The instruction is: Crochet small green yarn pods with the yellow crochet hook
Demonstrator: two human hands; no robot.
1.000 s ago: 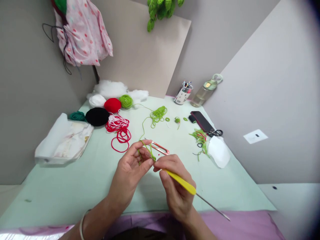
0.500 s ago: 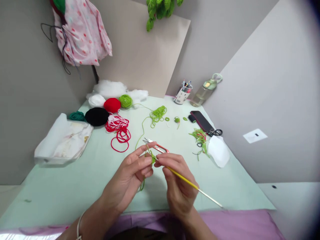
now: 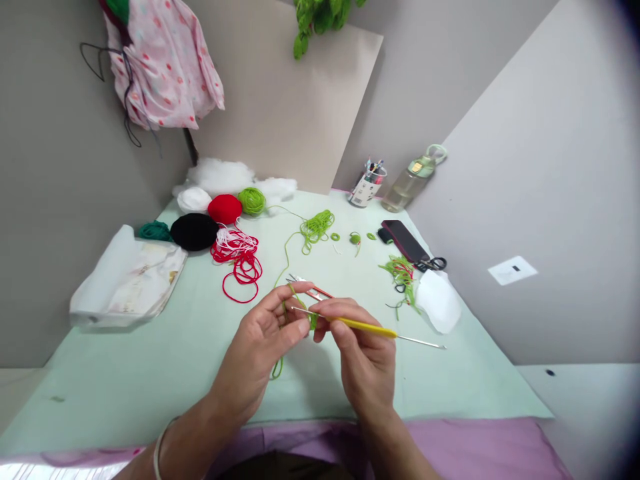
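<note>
My right hand (image 3: 364, 347) grips a crochet hook (image 3: 373, 327) by its yellow handle; the thin metal tip points left, past my left fingers. A small piece of green crochet (image 3: 313, 321) sits between the two hands, pinched by my left hand (image 3: 260, 340) and partly hidden by its thumb. Green yarn (image 3: 287, 260) runs over the raised left index finger, and a loop of it hangs below the hand. Just behind the fingers lie small orange-handled thread snips (image 3: 318, 293), partly covered by my hands.
Balls of red (image 3: 225, 209), black (image 3: 194, 231) and green yarn (image 3: 252, 201) stand at the back left, near white stuffing (image 3: 220, 176). Loose red yarn (image 3: 245, 270) lies in front. At right are a phone (image 3: 405, 240), black scissors (image 3: 431, 264), yarn scraps (image 3: 400, 271) and a bottle (image 3: 413, 180).
The crochet hook has turned from a steep slant to nearly level, its tip now showing left of the work. My right hand has rolled with it; the left thumb and fingers have shifted slightly.
</note>
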